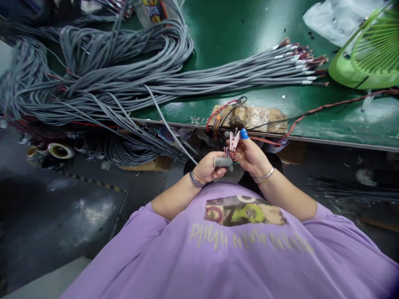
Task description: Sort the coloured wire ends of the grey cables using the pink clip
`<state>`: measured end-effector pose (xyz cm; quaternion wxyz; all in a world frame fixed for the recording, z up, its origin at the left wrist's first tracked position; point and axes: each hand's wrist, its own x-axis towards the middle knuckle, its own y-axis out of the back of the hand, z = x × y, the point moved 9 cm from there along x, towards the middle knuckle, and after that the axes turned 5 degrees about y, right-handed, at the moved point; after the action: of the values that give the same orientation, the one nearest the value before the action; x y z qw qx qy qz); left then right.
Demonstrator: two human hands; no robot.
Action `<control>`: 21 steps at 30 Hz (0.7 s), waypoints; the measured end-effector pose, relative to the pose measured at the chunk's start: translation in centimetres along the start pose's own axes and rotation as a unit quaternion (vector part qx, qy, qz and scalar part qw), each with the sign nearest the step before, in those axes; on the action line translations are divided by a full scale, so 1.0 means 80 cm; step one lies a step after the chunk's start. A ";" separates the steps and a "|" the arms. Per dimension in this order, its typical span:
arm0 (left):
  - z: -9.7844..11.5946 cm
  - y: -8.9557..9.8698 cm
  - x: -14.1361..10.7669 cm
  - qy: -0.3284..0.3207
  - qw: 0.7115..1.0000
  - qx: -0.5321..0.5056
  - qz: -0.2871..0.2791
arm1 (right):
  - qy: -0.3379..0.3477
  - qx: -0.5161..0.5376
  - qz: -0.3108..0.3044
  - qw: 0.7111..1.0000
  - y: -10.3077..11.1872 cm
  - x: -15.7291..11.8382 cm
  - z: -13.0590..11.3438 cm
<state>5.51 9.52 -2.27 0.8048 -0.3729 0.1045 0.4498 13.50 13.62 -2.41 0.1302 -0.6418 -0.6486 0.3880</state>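
Observation:
My left hand (210, 167) is closed around the end of a grey cable (170, 123) that hangs down from the bench. A worn grey cover wraps its thumb. Thin coloured wires (226, 152) fan out of the cable end between my hands. My right hand (254, 158), with a blue cover on the thumb tip, is closed at these wires; its fingertips are partly hidden. Right by that thumb is a pink clothes peg (234, 141); what it clips, I cannot tell. Behind it, a cardboard-backed block (264, 116) with black and red leads lies at the bench edge.
A large bundle of grey cables (124, 70) covers the left of the green bench (230, 29), its stripped ends pointing right. A green fan (368, 54) and a clear plastic bag (333, 20) stand at the right. More coiled cables (134, 149) lie below the bench.

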 end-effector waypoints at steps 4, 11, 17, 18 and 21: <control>0.000 0.000 -0.003 -0.004 1.000 0.001 0.004 | -0.034 0.005 -0.032 0.999 -0.006 -0.004 0.006; -0.003 0.004 -0.021 -0.038 0.998 0.040 0.042 | -0.060 -0.017 -0.058 0.996 -0.009 -0.010 0.006; 0.005 0.010 -0.038 -0.123 0.982 0.068 0.124 | -0.033 -0.030 -0.058 0.997 -0.006 -0.010 -0.002; 0.005 0.009 -0.039 -0.130 0.980 0.068 0.135 | -0.025 -0.034 -0.063 0.997 -0.006 -0.010 -0.003; 0.004 0.008 -0.040 -0.143 0.975 0.065 0.159 | -0.024 -0.037 -0.068 0.997 -0.006 -0.010 -0.002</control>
<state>3.11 7.84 -0.73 0.7522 -0.2304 0.0747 0.6128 13.37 13.00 -1.75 0.1166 -0.5914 -0.7075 0.3690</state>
